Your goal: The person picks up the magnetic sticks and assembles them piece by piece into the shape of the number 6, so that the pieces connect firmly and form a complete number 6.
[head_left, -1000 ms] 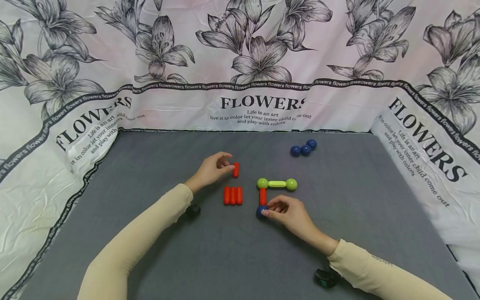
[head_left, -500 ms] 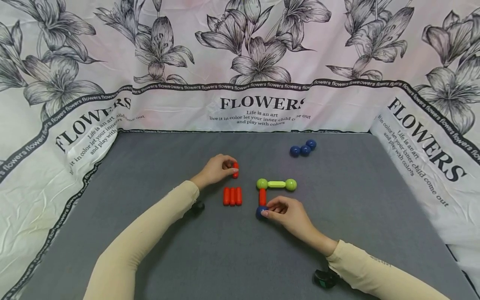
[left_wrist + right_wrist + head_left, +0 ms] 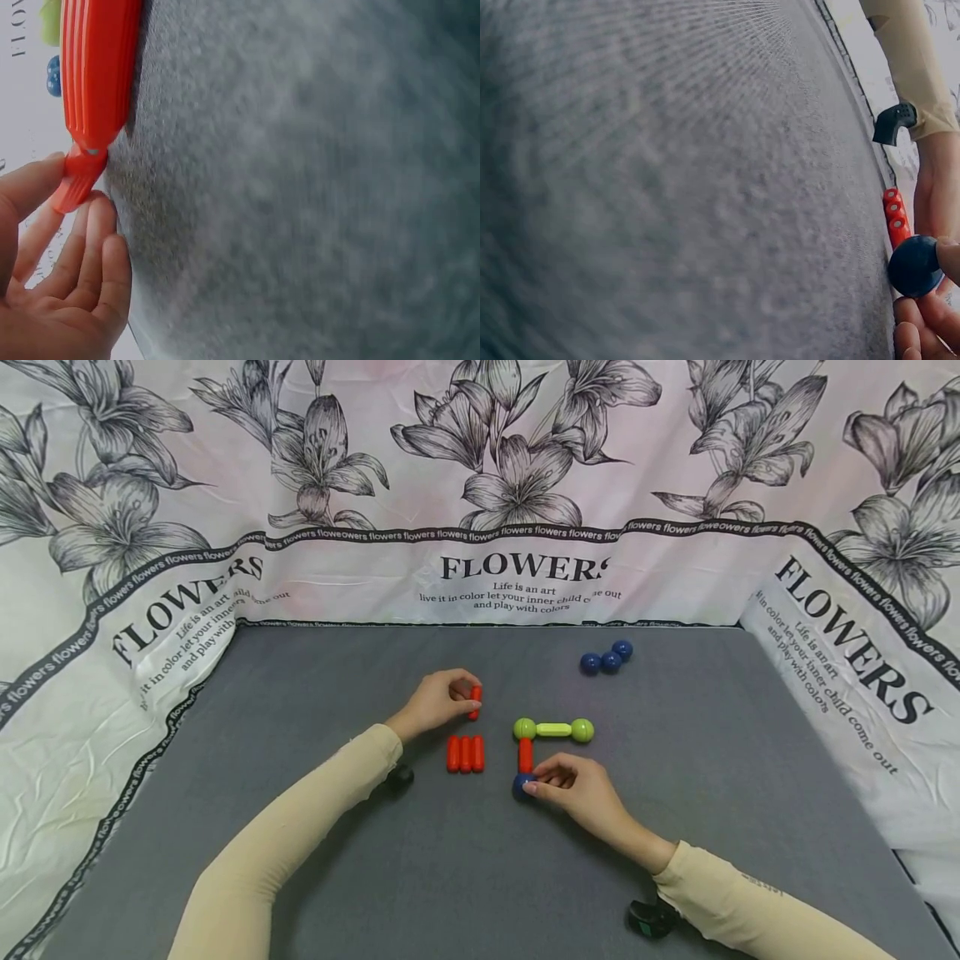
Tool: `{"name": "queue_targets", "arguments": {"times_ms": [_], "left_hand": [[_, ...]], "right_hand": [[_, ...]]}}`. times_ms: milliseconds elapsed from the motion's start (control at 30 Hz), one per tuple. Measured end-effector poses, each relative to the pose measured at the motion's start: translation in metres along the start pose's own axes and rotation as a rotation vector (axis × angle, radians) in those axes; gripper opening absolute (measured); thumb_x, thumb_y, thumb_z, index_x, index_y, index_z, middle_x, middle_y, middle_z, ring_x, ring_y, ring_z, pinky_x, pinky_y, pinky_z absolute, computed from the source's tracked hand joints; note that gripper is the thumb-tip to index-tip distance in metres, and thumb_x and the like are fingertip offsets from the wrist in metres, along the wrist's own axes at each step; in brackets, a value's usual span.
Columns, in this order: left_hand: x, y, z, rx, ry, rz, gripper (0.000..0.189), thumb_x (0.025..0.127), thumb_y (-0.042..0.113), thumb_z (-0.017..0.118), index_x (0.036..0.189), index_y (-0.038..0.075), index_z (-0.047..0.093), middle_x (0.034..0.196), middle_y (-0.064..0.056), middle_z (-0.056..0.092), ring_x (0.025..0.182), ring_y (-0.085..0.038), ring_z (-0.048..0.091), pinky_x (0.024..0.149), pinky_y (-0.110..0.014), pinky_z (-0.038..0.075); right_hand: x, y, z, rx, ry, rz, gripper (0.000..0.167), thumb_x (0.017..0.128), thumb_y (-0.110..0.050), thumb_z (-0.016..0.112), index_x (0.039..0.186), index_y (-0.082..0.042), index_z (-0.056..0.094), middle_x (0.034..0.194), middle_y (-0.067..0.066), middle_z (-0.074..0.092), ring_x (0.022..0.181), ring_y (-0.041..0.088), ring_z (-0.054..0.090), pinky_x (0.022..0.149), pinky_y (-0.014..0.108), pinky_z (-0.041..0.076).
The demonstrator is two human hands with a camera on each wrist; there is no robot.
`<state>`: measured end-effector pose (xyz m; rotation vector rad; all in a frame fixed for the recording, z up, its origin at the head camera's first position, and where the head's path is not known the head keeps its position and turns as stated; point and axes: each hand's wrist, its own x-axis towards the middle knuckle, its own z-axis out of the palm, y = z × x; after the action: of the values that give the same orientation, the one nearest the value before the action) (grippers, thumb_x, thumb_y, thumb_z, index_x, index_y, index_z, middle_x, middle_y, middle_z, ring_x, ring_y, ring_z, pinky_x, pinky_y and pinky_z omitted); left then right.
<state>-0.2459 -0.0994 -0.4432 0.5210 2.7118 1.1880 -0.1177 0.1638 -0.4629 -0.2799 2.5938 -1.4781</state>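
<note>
Red stick (image 3: 476, 703) in the left hand (image 3: 437, 702), blue ball (image 3: 522, 786) in the right hand (image 3: 581, 785)

Nearest on the grey surface (image 3: 450, 885), a black wrist device (image 3: 651, 918) sits beneath the cuff of the right sleeve (image 3: 738, 893). The left sleeve (image 3: 277, 835) reaches in from the other side, with a dark object (image 3: 401, 778) partly showing below its cuff.

Just beyond, the right hand pinches the blue ball between thumb and fingers. From that ball a joined red stick (image 3: 526, 755) runs straight away from the person to the near green ball (image 3: 525, 728). Left of it, three spare red sticks (image 3: 466, 754) lie side by side in a tight row, touching; the right wrist view shows pale spots on their ends.

At the green ball the line turns a corner: a green bar (image 3: 554, 729) goes right to the far green ball (image 3: 582, 730).

Slightly farther off, beyond the row, the left hand holds its red stick with thumb and finger closed on it, the other fingers loosely bent. The stick points away from the person, apart from the corner piece. Whether it touches the surface, I cannot tell.

Toward the back edge, three blue balls (image 3: 611, 662) rest together. Behind hangs a pale cloth (image 3: 517, 572) printed with grey lilies and "FLOWERS".
</note>
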Motion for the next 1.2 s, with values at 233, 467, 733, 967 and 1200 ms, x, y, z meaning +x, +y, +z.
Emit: {"name": "queue_targets", "arguments": {"times_ms": [233, 467, 733, 967, 1200], "left_hand": [[-0.005, 0.013, 0.003, -0.06, 0.051, -0.021, 0.029, 0.088, 0.024, 0.076, 0.114, 0.016, 0.068, 0.103, -0.007, 0.074, 0.087, -0.018, 0.068, 0.078, -0.031, 0.057], [-0.024, 0.033, 0.004, -0.15, 0.03, -0.026, 0.03, 0.087, 0.028, 0.077, 0.114, 0.019, 0.068, 0.101, -0.003, 0.073, 0.083, -0.014, 0.067, 0.07, -0.027, 0.055], [-0.049, 0.044, 0.005, -0.215, -0.035, 0.002, 0.028, 0.088, 0.027, 0.077, 0.113, 0.019, 0.068, 0.1, 0.0, 0.072, 0.08, -0.013, 0.066, 0.072, -0.028, 0.055], [-0.066, 0.049, 0.008, -0.258, -0.075, 0.015, 0.032, 0.087, 0.026, 0.077, 0.116, 0.016, 0.068, 0.103, -0.005, 0.072, 0.081, -0.012, 0.067, 0.074, -0.028, 0.056], [-0.083, 0.052, 0.025, -0.317, -0.129, -0.027, 0.029, 0.086, 0.024, 0.078, 0.111, 0.012, 0.071, 0.099, -0.006, 0.074, 0.076, -0.011, 0.068, 0.067, -0.027, 0.055]], "right_hand": [[0.002, 0.0, -0.004, 0.0, -0.043, 0.013, 0.028, 0.081, -0.037, 0.081, 0.095, -0.015, 0.073, 0.084, 0.002, 0.071, 0.068, 0.008, 0.057, 0.059, 0.022, 0.047], [0.003, -0.003, -0.004, -0.027, -0.054, 0.035, 0.023, 0.083, -0.038, 0.078, 0.094, -0.018, 0.073, 0.084, 0.0, 0.07, 0.067, 0.009, 0.058, 0.058, 0.023, 0.048], [0.003, -0.004, -0.005, -0.009, -0.07, 0.045, 0.022, 0.084, -0.037, 0.078, 0.095, -0.018, 0.073, 0.083, 0.001, 0.069, 0.066, 0.009, 0.057, 0.056, 0.023, 0.047], [0.004, -0.003, -0.005, -0.004, -0.08, 0.044, 0.023, 0.085, -0.037, 0.077, 0.095, -0.016, 0.073, 0.083, 0.002, 0.069, 0.064, 0.009, 0.056, 0.056, 0.023, 0.047], [0.005, -0.005, -0.006, -0.012, -0.085, 0.045, 0.021, 0.086, -0.036, 0.077, 0.095, -0.017, 0.074, 0.082, 0.001, 0.07, 0.064, 0.011, 0.057, 0.055, 0.024, 0.048]]}}
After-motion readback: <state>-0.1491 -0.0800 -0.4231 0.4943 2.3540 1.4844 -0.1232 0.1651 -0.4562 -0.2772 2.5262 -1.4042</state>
